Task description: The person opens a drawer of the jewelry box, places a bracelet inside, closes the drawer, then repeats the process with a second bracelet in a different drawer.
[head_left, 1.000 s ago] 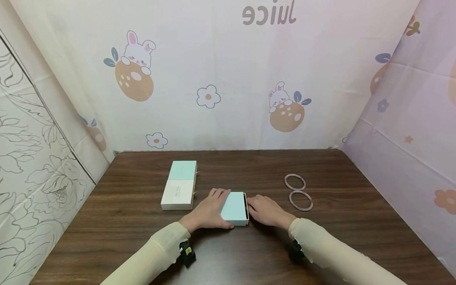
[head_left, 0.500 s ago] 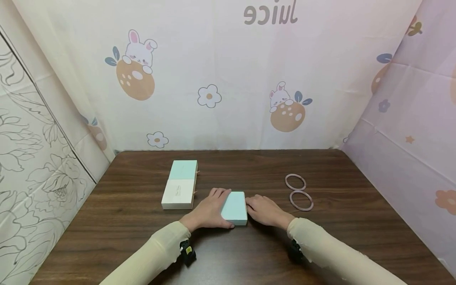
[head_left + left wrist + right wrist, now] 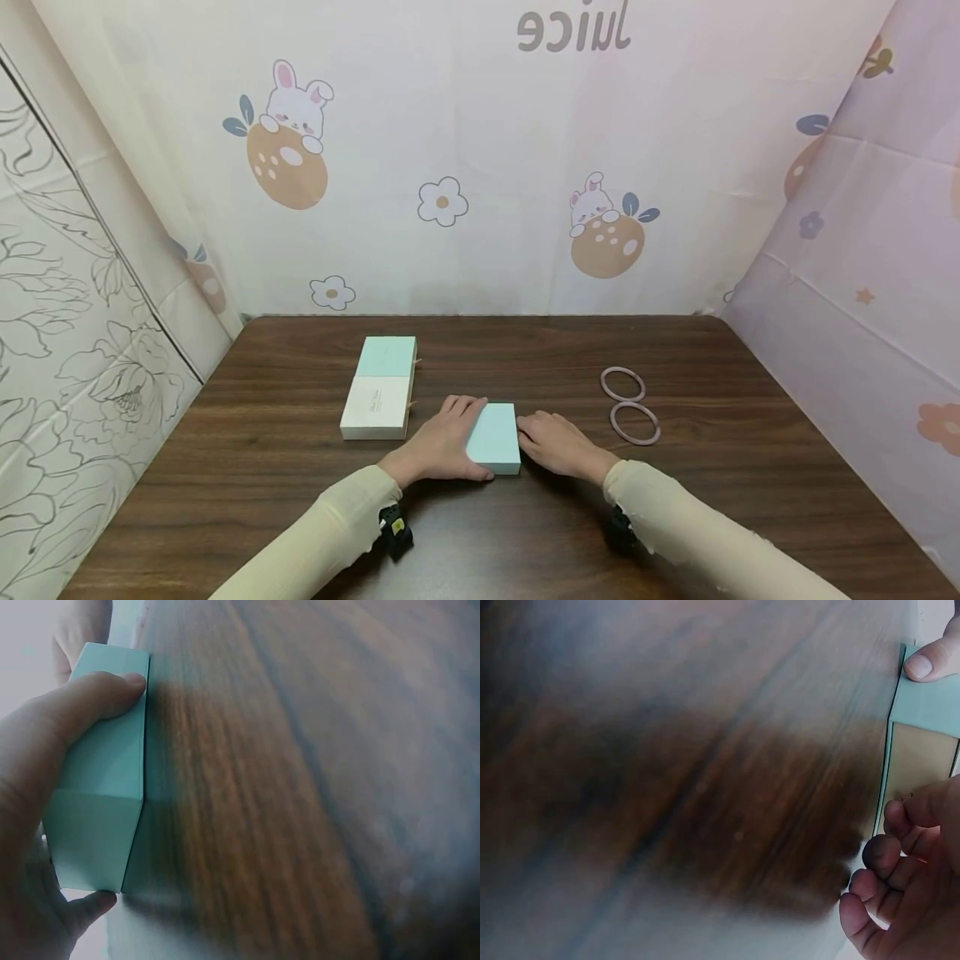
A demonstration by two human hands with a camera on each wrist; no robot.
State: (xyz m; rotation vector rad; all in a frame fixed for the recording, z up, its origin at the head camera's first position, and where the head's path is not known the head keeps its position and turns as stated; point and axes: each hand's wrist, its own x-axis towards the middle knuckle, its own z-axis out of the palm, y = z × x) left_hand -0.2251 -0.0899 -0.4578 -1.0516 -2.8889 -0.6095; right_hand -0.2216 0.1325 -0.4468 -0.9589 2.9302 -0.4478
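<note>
Left hand (image 3: 438, 442) grips mint box (image 3: 497, 437); right hand (image 3: 561, 443) curled at its drawer (image 3: 921, 759), pinch unclear; closing seems done, next wants gentle release.

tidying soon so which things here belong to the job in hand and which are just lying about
In the job, judging by the hands:
- held mint box, gripped by the left hand; right hand at its end

Apparently just lying about:
- far mint box
- white box
- far ring
- near ring
</note>
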